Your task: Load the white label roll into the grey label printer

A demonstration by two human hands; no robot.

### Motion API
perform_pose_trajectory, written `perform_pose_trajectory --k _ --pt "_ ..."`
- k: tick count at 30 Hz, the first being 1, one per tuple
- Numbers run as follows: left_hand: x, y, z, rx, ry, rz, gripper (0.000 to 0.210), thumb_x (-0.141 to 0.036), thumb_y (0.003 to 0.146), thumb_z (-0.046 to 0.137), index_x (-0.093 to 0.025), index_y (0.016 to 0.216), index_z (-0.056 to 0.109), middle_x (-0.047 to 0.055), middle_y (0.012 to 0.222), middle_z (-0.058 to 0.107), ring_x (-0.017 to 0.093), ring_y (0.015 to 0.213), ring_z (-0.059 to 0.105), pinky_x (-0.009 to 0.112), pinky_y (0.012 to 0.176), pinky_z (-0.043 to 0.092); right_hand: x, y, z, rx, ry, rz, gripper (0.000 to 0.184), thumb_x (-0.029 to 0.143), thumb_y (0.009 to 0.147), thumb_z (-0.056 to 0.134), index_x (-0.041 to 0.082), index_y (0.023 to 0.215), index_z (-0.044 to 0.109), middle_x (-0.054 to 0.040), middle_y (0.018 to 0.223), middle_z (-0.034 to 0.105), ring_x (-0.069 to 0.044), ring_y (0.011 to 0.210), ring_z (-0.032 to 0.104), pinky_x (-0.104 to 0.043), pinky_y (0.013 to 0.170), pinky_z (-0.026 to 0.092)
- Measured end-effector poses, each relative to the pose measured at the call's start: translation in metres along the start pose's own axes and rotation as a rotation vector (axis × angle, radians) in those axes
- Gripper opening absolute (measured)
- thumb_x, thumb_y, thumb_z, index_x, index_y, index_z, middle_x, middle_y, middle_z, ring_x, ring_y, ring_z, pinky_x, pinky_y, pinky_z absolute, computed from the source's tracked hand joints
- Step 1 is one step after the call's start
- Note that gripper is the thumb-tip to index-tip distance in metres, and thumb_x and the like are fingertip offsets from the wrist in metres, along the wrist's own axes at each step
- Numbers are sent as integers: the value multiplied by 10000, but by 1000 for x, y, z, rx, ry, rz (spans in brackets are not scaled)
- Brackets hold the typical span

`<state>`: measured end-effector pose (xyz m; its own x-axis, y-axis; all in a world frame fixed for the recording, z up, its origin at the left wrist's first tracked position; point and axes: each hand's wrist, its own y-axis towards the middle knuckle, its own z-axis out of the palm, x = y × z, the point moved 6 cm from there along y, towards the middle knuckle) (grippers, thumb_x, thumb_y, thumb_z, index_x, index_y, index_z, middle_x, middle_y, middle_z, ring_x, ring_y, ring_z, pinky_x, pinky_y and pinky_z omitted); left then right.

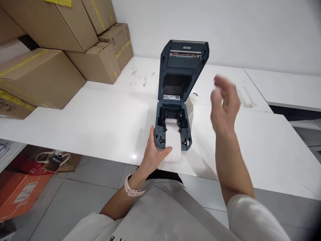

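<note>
A dark blue-grey label printer (158,134) stands on the white table with its lid (183,67) raised. From a small roll (172,121) inside it, a strip of white label paper (173,140) runs out over the printer's front edge. My left hand (153,152) is around the front left corner of the printer, its thumb pressing on the paper and its fingers along the side, partly hidden. To the right of the printer, my right hand (225,107) is in the air, slightly blurred. Its thumb and curled fingers are apart, and no object shows in it.
Stacked cardboard boxes (50,77) fill the table's left end, near the white wall (213,30). The white table (112,124) has its front edge close to my body. On the floor at left are an orange box (22,194) and a paper bag (67,164).
</note>
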<state>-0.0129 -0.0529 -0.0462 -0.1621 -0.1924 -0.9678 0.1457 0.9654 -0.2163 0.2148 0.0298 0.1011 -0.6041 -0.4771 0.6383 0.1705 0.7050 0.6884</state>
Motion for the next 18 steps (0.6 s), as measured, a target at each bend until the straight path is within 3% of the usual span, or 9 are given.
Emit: perform_pose_trajectory --k 3,5,8,10,12,15,18 --pt "0 -1 0 -5 -11 -1 1131 -585 801 726 -420 1608 -48 20 1744 -3 305 1612 47 489 1278 252 -22 84 35 98 187 260 611 503 1063 357 215 1597 285 -82 1705 221 -210 1522 345 -339 1167 385" --pt "-1 0 -1 -8 -26 9 1146 -595 793 730 -413 1608 -54 47 1743 17 318 1608 74 499 1270 264 -33 118 63 231 305 403 666 521 1064 188 120 1586 287 -124 1669 295 -198 1504 372 -304 1121 415" --pt "1 1 -2 -10 -32 18 1182 -610 770 747 -402 1608 -60 86 1734 84 335 1597 139 509 1248 301 -39 129 77 261 369 414 860 599 988 30 63 1375 580 -80 1422 621 -189 1330 570 -243 970 476" --pt "2 2 -3 4 -44 27 1207 -620 755 756 -407 1605 -73 93 1733 93 335 1582 203 491 1220 354 -34 112 65 197 321 321 957 639 949 -39 98 1184 714 -26 1296 702 -206 1252 626 -263 909 492" --pt "3 3 -6 17 -75 36 1188 -646 767 730 -415 1604 -82 83 1736 95 327 1564 262 463 1195 395 -20 77 45 160 270 203 931 646 980 -34 148 1132 738 -27 1268 718 -218 1206 659 -302 921 523" --pt "2 6 -16 2 -167 27 1017 -734 862 526 -390 1614 -65 67 1717 210 290 1550 310 443 1206 378 8 5 22 204 198 74 661 599 1056 148 235 1206 680 -53 1261 717 -217 1174 676 -397 1006 555" --pt "-4 13 -23 -20 -234 6 910 -773 915 302 -331 1628 -51 81 1660 358 260 1521 374 451 1226 345 26 -68 18 301 55 -28 473 488 1076 292 256 1211 682 -62 1373 661 -241 1371 549 -475 1179 424"
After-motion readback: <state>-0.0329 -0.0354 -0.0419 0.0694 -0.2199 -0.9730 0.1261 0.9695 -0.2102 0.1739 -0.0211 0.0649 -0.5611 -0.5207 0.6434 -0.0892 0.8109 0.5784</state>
